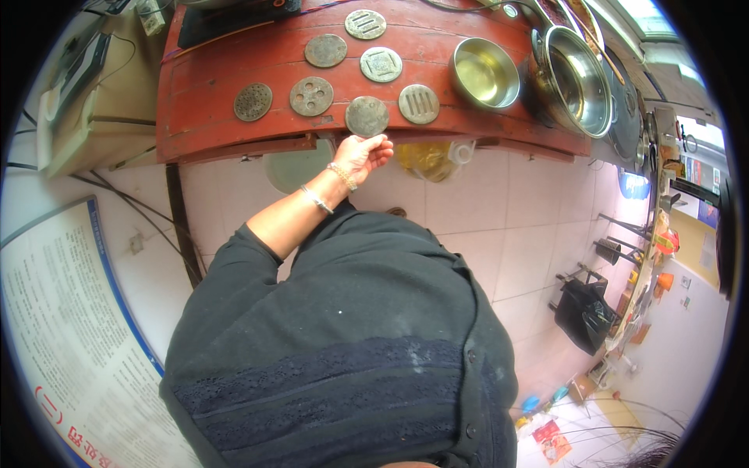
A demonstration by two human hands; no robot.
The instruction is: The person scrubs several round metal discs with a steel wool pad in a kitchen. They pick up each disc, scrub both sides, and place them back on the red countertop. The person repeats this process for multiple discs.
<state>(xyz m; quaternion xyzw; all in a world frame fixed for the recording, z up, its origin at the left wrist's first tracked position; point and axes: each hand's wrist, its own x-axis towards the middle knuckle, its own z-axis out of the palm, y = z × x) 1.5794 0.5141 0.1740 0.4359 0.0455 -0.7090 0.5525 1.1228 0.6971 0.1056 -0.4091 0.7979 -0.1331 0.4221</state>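
My left hand (364,157) is at the front edge of a red wooden table (199,76). Its thumb and curled fingers pinch the near rim of a round metal disc (367,116) with two faint marks or holes. Around it lie more flat metal discs: one with small perforations (253,102), one with several round holes (311,96), a slotted one (419,104), one with a square pattern (381,64), a plain-looking one (325,50) and another slotted one (365,24). A bracelet and a bangle circle my left wrist. My right hand is out of view.
On the table's right stand a steel pot (484,73) with yellowish liquid and a larger steel pan (576,82). Below the edge show a plastic jug of yellow oil (430,161) and a pale bucket (298,164). A printed board (64,316) leans at left; a black bag (585,313) is at right.
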